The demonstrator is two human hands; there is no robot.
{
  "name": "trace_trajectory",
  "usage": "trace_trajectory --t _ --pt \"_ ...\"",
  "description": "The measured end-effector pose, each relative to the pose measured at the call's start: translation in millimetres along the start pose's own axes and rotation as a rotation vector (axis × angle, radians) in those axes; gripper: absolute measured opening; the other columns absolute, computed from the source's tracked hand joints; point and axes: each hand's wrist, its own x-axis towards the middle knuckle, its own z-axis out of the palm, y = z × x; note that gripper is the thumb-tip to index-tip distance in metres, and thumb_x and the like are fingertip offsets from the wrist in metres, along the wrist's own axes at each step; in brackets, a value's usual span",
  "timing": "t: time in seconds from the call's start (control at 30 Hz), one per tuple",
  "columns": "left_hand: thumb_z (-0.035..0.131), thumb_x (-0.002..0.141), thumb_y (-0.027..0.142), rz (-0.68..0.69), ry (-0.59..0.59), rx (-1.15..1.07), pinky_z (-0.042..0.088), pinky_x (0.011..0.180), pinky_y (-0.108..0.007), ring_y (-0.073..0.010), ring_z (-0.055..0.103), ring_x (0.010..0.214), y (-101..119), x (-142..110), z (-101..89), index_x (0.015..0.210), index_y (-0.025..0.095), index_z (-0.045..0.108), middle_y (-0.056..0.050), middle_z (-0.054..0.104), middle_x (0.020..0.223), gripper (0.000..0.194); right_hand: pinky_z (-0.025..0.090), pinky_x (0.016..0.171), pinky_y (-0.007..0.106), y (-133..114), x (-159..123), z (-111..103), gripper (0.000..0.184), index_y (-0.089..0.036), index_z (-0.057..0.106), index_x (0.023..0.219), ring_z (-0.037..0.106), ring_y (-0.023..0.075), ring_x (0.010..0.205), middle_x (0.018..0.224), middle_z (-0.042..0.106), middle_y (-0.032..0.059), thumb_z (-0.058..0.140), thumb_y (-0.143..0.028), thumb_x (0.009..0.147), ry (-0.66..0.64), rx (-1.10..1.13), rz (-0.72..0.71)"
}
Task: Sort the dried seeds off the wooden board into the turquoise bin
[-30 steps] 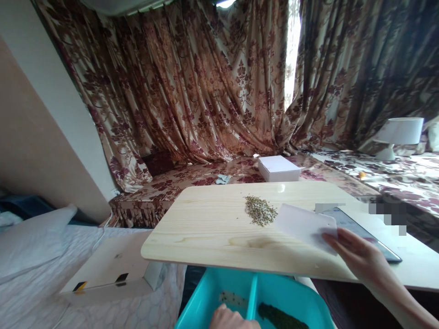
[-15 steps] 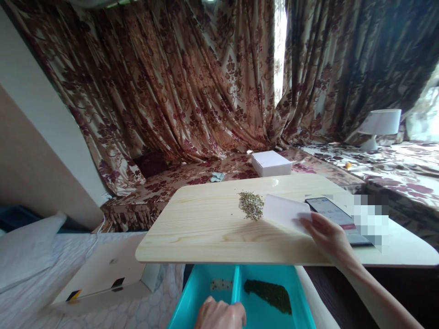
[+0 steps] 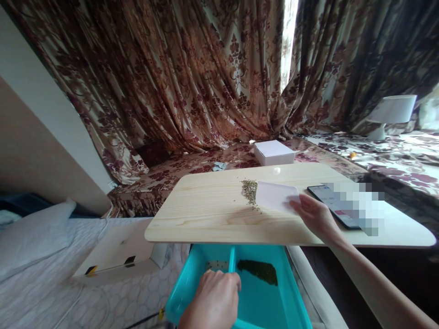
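Note:
My right hand [image 3: 313, 214] is closed on a thin white plastic scraper [image 3: 277, 196], tilted over the wooden tabletop. Its far edge meets a pile of small greenish-brown grains or seeds [image 3: 250, 192], and a few loose ones lie around the pile. Below the near edge of the tabletop is a teal bin [image 3: 260, 306] with two compartments. My left hand [image 3: 216, 294] has its fingers curled over the bin's divider [image 3: 232, 260]; the fingertips are hidden. Dark green grains [image 3: 259, 270] lie in the right compartment, and a few specks [image 3: 217, 264] show in the left one.
A phone [image 3: 332, 205] lies on the wooden tabletop [image 3: 202, 219], right of my right hand. Behind stands a white box [image 3: 274, 152] on the flowered cover. A flat white carton [image 3: 120, 251] lies on the bed at left. A lamp [image 3: 396, 109] stands far right.
The view has tilted down slightly. My right hand and the scraper have moved left against the pile, whose right side is pushed in. My left hand stays at the divider.

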Motion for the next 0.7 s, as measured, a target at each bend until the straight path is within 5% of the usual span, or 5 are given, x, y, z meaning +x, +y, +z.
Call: trace_trajectory --t 0.23,0.5,0.7 --pt "0.032 0.093 0.017 0.013 0.033 -0.011 0.041 0.092 -0.039 -0.0269 0.061 0.101 -2.9 1.9 2.3 0.109 0.023 0.068 -0.007 0.071 0.101 0.040 0.060 0.076 0.038 -5.5 -4.6 3.4 0.031 -0.022 0.072 0.083 0.074 0.0263 0.082 0.087 0.079 0.0074 0.072 -0.050 0.070 -0.071 0.014 0.005" --pt "0.031 0.095 0.019 0.032 0.027 -0.030 0.041 0.090 -0.038 -0.0262 0.061 0.100 -2.7 -3.0 7.0 0.109 0.023 0.066 -0.007 0.070 0.099 0.038 0.060 0.077 0.037 -1.2 -21.8 -28.6 0.028 -0.024 0.071 0.081 0.074 0.0266 0.084 0.084 0.078 0.0050 0.073 -0.049 0.069 0.070 -0.105 0.068" --pt "0.031 0.095 0.020 0.042 0.025 -0.043 0.041 0.087 -0.037 -0.0257 0.061 0.099 -4.9 0.1 7.6 0.107 0.024 0.067 -0.006 0.071 0.098 0.038 0.061 0.077 0.037 -2.2 -29.5 -22.2 0.033 -0.024 0.071 0.081 0.074 0.0269 0.083 0.081 0.078 0.0050 0.073 -0.054 0.068 0.024 -0.075 0.063"
